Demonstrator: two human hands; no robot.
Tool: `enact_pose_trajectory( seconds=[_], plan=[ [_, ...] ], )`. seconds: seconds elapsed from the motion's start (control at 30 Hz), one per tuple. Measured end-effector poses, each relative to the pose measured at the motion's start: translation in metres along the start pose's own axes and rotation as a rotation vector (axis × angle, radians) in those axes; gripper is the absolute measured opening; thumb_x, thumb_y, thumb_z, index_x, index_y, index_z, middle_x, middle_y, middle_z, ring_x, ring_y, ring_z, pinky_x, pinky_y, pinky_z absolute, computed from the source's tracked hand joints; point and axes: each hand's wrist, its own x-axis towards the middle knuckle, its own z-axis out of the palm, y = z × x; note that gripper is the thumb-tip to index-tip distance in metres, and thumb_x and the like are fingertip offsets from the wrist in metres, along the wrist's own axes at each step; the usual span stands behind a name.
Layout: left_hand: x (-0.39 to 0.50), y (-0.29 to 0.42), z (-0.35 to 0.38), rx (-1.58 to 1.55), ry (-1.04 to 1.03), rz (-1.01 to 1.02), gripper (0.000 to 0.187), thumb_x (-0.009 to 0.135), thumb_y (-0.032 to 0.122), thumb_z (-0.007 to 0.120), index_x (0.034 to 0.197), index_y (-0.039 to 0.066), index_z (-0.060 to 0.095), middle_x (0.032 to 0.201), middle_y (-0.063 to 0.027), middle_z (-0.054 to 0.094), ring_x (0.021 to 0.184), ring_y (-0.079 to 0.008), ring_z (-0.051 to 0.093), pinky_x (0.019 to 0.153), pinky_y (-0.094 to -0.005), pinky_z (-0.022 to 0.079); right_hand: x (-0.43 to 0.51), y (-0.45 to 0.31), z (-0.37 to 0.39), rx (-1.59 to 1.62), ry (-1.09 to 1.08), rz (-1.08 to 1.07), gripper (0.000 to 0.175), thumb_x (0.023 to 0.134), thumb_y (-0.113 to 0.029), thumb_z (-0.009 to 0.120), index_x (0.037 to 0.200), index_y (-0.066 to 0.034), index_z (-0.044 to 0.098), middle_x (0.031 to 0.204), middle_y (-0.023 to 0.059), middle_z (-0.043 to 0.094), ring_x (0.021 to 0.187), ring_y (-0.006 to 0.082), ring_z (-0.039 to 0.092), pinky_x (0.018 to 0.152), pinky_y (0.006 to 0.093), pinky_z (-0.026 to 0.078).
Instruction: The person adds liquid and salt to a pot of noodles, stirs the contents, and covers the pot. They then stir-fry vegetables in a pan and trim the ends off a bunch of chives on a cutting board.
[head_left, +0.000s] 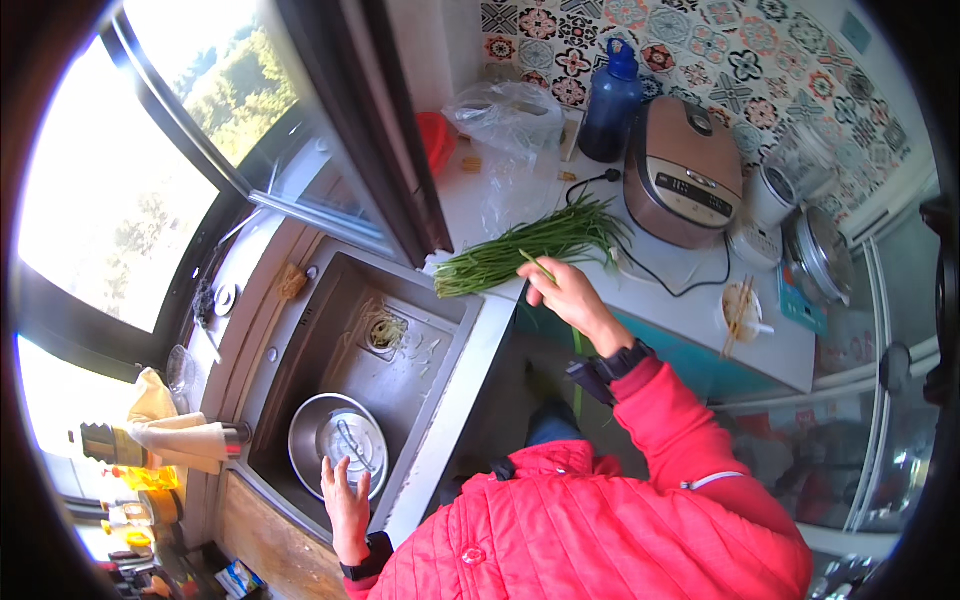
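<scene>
My right hand is shut on a small bunch of garlic chives, pale ends up, with green leaves trailing below the wrist in front of the counter. Just beyond it, a large heap of garlic chives lies on the counter beside the sink. My left hand has its fingers apart and holds nothing. It hovers over the near rim of a stainless steel bowl standing in the sink. Water seems to fill part of the bowl. Pale plant scraps gather at the sink drain.
An open window sash juts over the sink's far end. A rice cooker, its black cord, a blue bottle and a clear plastic bag occupy the counter. Chopsticks rest on a bowl at right. Cloth drapes the faucet.
</scene>
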Motion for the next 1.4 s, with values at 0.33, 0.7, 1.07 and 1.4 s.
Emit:
enact_pose_trajectory(
  seconds=[0.33, 0.7, 1.07, 1.4],
  plan=[
    [0.020, 0.167, 0.026, 0.038, -0.139, -0.110, 0.048, 0.081, 0.023, 0.072, 0.122, 0.004, 0.056, 0.136, -0.0267, 0.045, 0.122, -0.0415, 0.047, 0.101, -0.0459, 0.040, 0.169, 0.032, -0.028, 0.442, -0.384, 0.313, 0.025, 0.092, -0.022, 0.055, 0.111, -0.0073, 0.062, 0.090, 0.0016, 0.065, 0.062, 0.0059, 0.053, 0.047, 0.0201, 0.033],
    [-0.008, 0.210, 0.038, -0.011, -0.064, -0.234, 0.045, 0.082, 0.020, 0.071, 0.121, 0.004, 0.056, 0.129, -0.0227, 0.051, 0.116, -0.0410, 0.052, 0.096, -0.0458, 0.043, 0.403, 0.052, 0.078, -0.070, -0.010, 0.073, 0.022, 0.086, -0.019, 0.056, 0.087, 0.0017, 0.063, 0.069, 0.0177, 0.065, 0.048, 0.0277, 0.063, 0.049, 0.0383, 0.051],
    [-0.027, 0.188, 0.066, 0.053, -0.114, -0.318, 0.046, 0.081, 0.020, 0.072, 0.122, 0.008, 0.055, 0.113, -0.0170, 0.061, 0.101, -0.0348, 0.059, 0.086, -0.0423, 0.048, 0.454, 0.054, 0.094, -0.358, 0.284, -0.023, 0.029, 0.079, -0.026, 0.062, 0.080, 0.0029, 0.061, 0.074, 0.0215, 0.066, 0.073, 0.0378, 0.066, 0.066, 0.0455, 0.052],
    [0.026, 0.226, 0.043, -0.040, -0.184, -0.284, 0.041, 0.083, 0.018, 0.069, 0.119, 0.003, 0.056, 0.119, -0.0208, 0.058, 0.111, -0.0382, 0.055, 0.093, -0.0431, 0.045, 0.409, 0.071, -0.083, 0.691, 0.351, 0.001, 0.016, 0.078, -0.010, 0.065, 0.082, -0.0126, 0.050, 0.061, -0.0045, 0.041, 0.041, 0.0080, 0.035, 0.034, 0.0225, 0.029]
  ],
)
